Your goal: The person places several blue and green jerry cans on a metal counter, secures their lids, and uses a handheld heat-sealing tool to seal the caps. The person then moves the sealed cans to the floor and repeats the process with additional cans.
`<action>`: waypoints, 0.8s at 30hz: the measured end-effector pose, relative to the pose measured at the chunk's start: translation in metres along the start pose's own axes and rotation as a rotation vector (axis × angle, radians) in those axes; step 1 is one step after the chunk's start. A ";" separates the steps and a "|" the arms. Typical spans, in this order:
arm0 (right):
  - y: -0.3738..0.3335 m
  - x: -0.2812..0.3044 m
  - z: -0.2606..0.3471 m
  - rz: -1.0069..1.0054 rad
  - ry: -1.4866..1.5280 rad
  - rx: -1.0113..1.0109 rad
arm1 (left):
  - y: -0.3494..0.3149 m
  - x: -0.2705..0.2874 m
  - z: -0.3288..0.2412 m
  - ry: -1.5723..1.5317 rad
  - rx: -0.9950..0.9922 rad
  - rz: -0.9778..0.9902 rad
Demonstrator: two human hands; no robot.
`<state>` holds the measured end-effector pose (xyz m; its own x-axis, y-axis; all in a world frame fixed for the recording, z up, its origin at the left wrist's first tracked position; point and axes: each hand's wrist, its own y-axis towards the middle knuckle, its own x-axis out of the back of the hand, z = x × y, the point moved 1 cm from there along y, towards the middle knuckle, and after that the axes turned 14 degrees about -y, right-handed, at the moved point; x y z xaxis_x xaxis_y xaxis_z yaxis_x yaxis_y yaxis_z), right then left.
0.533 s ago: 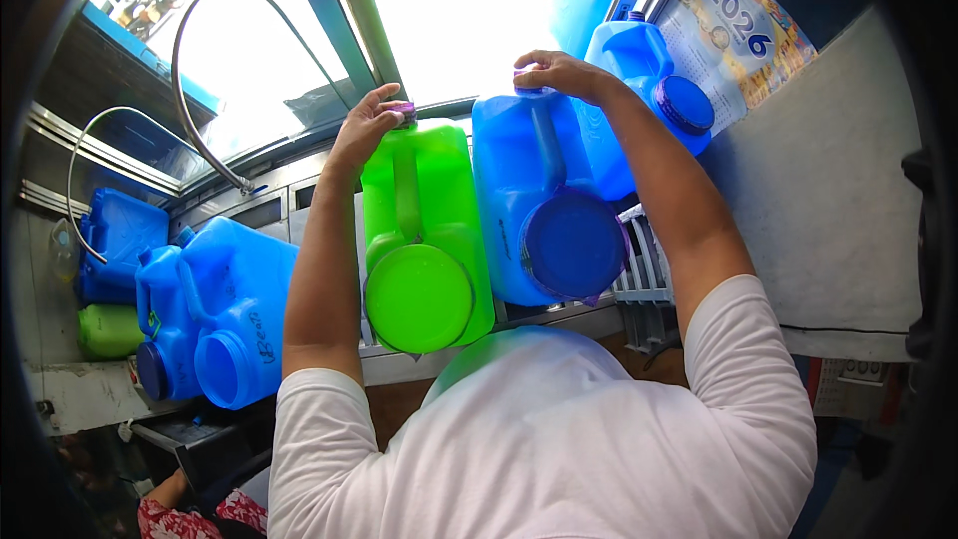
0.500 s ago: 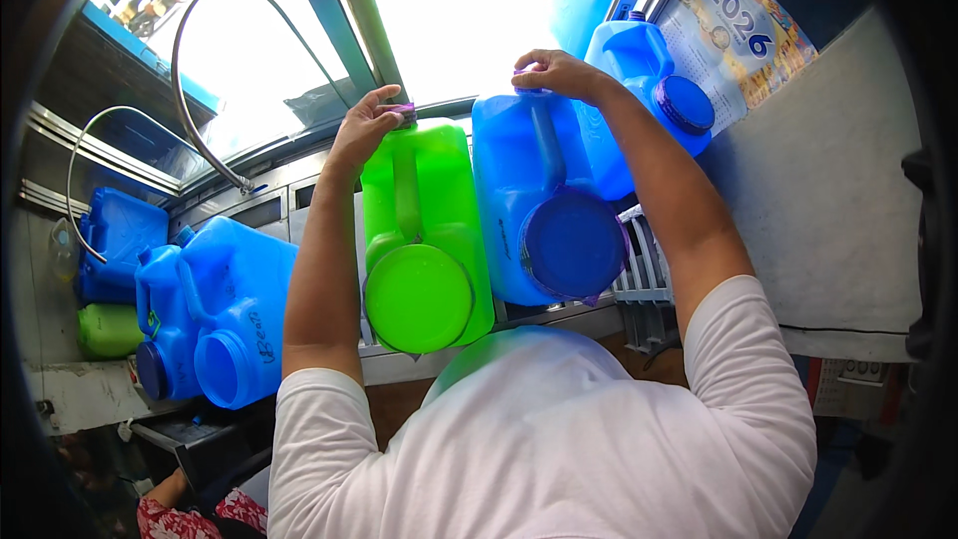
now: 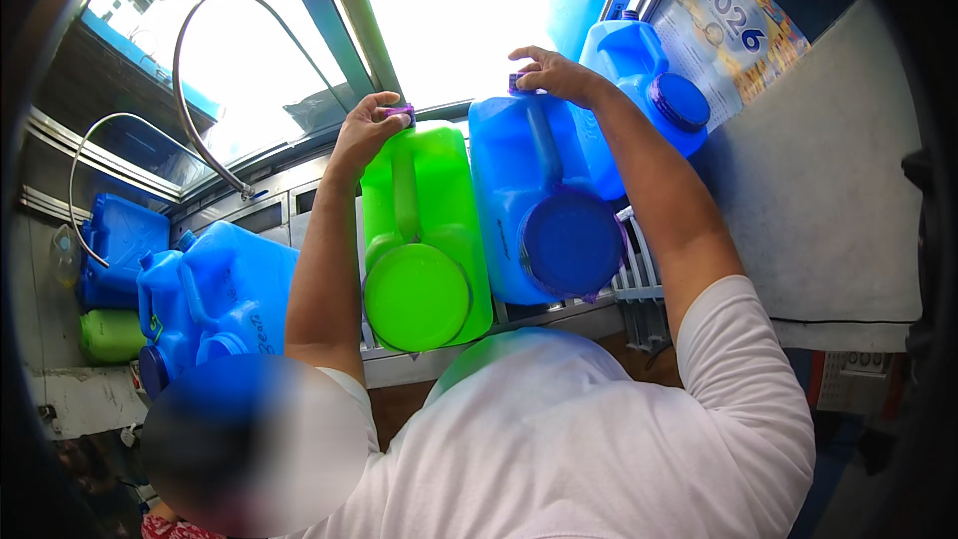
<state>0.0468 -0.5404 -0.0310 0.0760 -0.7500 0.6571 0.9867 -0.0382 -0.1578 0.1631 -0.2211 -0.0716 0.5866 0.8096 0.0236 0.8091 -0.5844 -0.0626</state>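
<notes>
In front of me stands a bright green water jug [image 3: 444, 195] with a large round green lid [image 3: 417, 296] low on its near side. Thumb and fingers of my left hand [image 3: 371, 130] close around the small purple-wrapped cap [image 3: 401, 115] at its far top corner. Right beside it is a blue water jug [image 3: 504, 155] with a dark blue round lid [image 3: 572, 245] edged in purple film. My right hand [image 3: 559, 77] grips that jug's small purple-wrapped cap [image 3: 521, 83], thumb against it and index finger lifted off.
Another blue jug [image 3: 621, 65] stands right of these, another [image 3: 581, 0] farther back by the window frame. Several blue jugs [image 3: 244, 265] and a green container [image 3: 112, 336] are at left. A curved metal hose [image 3: 178, 70] rises there. A grey wall [image 3: 818, 180] bounds the right.
My right index finger has lifted and straightened above the cap. My left hand has shifted slightly on its cap. A blurred patch now covers the lower left; both jugs stay in place.
</notes>
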 end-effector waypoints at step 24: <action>-0.395 -0.053 -0.183 -0.501 -1.005 -0.890 | 0.029 -0.107 -0.089 0.772 -0.321 0.181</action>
<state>-0.3731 -0.6069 -0.1385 0.1916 0.2282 0.9546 0.5513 -0.8297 0.0877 0.1273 -0.3294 0.0126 0.4739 0.5054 0.7211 0.6037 -0.7826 0.1518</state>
